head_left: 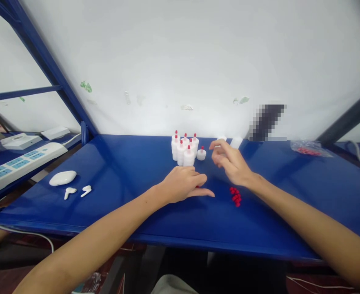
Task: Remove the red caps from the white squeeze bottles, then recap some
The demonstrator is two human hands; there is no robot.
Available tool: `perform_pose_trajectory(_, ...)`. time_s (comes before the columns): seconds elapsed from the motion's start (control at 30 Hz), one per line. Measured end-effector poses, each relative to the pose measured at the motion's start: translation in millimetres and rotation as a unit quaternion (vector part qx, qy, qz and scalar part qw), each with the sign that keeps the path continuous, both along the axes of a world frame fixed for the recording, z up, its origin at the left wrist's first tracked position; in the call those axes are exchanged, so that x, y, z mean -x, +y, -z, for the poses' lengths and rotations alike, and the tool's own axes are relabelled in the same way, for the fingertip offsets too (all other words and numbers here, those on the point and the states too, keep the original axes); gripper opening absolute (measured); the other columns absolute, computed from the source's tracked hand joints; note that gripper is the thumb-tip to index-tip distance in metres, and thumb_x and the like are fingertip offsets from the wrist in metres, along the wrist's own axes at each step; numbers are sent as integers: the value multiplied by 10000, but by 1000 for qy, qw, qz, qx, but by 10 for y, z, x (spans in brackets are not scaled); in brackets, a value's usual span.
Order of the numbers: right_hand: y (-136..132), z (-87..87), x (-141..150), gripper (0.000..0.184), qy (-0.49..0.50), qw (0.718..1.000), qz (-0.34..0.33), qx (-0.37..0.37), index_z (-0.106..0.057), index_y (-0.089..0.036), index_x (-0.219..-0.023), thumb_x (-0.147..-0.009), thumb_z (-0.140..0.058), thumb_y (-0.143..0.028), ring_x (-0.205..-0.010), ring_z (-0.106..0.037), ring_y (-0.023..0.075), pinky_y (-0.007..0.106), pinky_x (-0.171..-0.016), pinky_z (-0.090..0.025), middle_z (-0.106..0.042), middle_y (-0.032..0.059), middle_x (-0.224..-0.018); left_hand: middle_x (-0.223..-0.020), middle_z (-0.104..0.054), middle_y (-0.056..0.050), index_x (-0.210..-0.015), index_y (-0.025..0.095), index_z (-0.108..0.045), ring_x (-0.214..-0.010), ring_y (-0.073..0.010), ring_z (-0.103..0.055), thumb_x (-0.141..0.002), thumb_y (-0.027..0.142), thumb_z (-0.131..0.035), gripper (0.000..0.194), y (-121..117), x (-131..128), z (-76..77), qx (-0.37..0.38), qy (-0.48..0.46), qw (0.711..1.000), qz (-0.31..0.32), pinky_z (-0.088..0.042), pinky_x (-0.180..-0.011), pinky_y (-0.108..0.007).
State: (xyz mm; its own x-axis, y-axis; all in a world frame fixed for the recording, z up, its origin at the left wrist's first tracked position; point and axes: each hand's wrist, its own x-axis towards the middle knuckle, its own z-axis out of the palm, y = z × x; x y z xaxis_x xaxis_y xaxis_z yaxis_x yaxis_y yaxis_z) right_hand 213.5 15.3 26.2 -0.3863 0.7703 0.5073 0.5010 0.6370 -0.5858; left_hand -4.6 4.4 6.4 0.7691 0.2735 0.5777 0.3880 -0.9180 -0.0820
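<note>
My left hand point(184, 184) is curled closed over the middle of the table, thumb stretched to the right. A bit of red, apparently a small red cap, shows between its fingers. My right hand point(231, 163) hovers to the right with bent, parted fingers and nothing visible in them. Behind my left hand stands a group of white squeeze bottles point(188, 158) with red-tipped nozzles. A short white nozzle cap with a red tip point(201, 154) sits beside them. White plastic pieces point(236, 142), partly hidden, lie behind my right hand. Near my right wrist is a pile of small red caps point(235, 197).
On the left of the blue table point(121, 163) lie a white earbud case point(63, 178) and two earbuds point(86, 190). A power strip point(23, 161) is further left. A clear bag of red pieces point(310, 150) rests at the back right, by the white wall point(180, 61).
</note>
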Motion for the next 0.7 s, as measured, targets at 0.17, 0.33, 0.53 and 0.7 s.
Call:
perform_pose_trajectory(0.17,217,97,-77,341,-29,996,79,-3,-402,-219,-1122,-782,-420,-198,-778,-526,206,362,-717,-452,-554,67,-994,-553,-429,37,-645,161,-484,-524,-100,-389,-883,677,-475,569,2,-14,30,95,-13,995,-3,-245,-510,-234)
perform_pose_trajectory(0.33,322,187,-131,423,-16,995,90,32,-377,-212,-1332,-939,-414,-365,-785,-571,220,377,-741,-473,-596,62,-951,-581,-475,40,-675,152,-522,-539,-91,-421,-840,650,-570,527,25,-20,57,162,-6,987,8,-292,-532,-221)
perform_pose_trajectory(0.53,352,157,-69,446,-55,991,120,22,-434,-219,-1268,-959,-427,-540,-696,-575,203,352,-688,-463,-617,38,-885,-669,-608,13,-749,149,-600,-626,-104,-531,-858,519,-650,389,22,-28,44,184,-21,981,53,-388,-613,-220)
perform_pose_trajectory(0.7,443,173,13,389,-71,991,108,-33,-478,-223,-1225,-940,-491,-489,-1001,-601,264,389,-817,-484,-620,100,-1137,-794,-651,-16,-820,140,-648,-663,-94,-568,-892,404,-658,275,1,-28,19,234,-15,969,79,-442,-638,-197)
